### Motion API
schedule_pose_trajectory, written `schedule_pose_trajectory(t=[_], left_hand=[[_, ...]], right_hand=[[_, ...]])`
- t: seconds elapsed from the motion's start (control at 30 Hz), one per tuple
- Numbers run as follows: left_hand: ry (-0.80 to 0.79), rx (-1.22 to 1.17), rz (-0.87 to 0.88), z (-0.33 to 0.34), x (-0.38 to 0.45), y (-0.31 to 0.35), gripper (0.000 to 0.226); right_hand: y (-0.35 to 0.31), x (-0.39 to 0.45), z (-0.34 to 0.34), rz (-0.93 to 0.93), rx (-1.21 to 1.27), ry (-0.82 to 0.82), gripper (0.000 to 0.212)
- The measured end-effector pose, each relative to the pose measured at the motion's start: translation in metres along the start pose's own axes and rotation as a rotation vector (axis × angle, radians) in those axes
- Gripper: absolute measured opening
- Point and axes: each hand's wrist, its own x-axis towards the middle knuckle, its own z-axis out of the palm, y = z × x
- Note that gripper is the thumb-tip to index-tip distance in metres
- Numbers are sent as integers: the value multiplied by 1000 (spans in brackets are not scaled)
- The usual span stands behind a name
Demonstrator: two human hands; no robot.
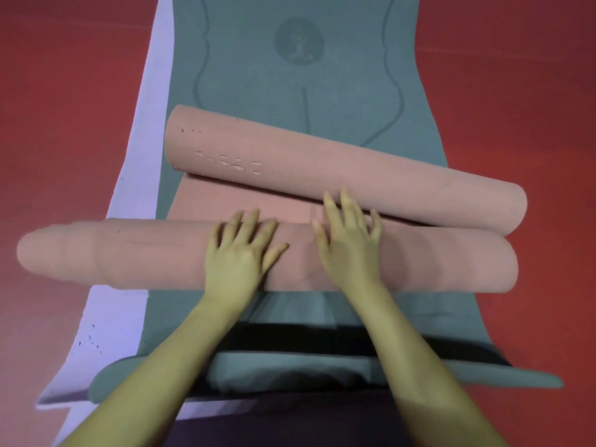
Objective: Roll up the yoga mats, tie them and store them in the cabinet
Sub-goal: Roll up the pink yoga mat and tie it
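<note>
A pink yoga mat lies across a grey-green mat (290, 75). It is rolled from both ends: a near roll (145, 253) and a far roll (322, 162), with a short flat strip (242, 198) between them. My left hand (240, 256) rests flat on top of the near roll, fingers spread. My right hand (348, 240) presses on the same roll, its fingertips reaching the foot of the far roll. The near roll's left end sticks out unevenly past the mats.
A lilac mat (135, 195) lies under the grey-green one and shows along its left side. A black strap (290, 337) crosses the grey-green mat near my body. Red floor (64, 91) surrounds the mats on both sides.
</note>
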Motion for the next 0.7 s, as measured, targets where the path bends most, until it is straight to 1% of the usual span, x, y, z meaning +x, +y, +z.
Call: schedule_pose_trajectory(t=[0.07,0.13,0.17,0.23,0.27,0.3,0.37,0.4,0.43,0.5,0.63,0.7], left_hand=[[-12,-26,-51,0,12,-2,54],[28,-67,-27,1,12,-4,53],[48,-86,24,1,8,-5,53],[35,-89,196,-1,0,-14,58],[-1,-70,266,-2,-3,-20,65],[-44,-39,292,-3,-4,-26,76],[-127,26,252,-5,0,-33,103],[-159,45,225,-6,2,-34,112],[-175,48,206,-6,4,-33,116],[-154,24,208,-7,5,-30,114],[-115,-39,235,-9,-4,-28,91],[-110,-69,216,-12,-11,-27,90]], right_hand=[[-1,-23,3,-113,10,48,52],[5,-41,6,-214,16,47,53],[9,-46,8,-239,20,20,60],[16,-45,7,-263,-15,-51,78],[17,-41,5,-268,-47,-81,87],[17,-36,3,-268,-78,-100,95],[14,-24,-2,-257,-116,-175,106],[13,-21,-4,-244,-113,-214,108],[12,-19,-4,-238,-110,-219,109],[13,-20,-4,-262,-139,-172,106],[11,-28,-4,-290,-133,-76,91],[9,-32,-7,-305,-115,-46,88]])
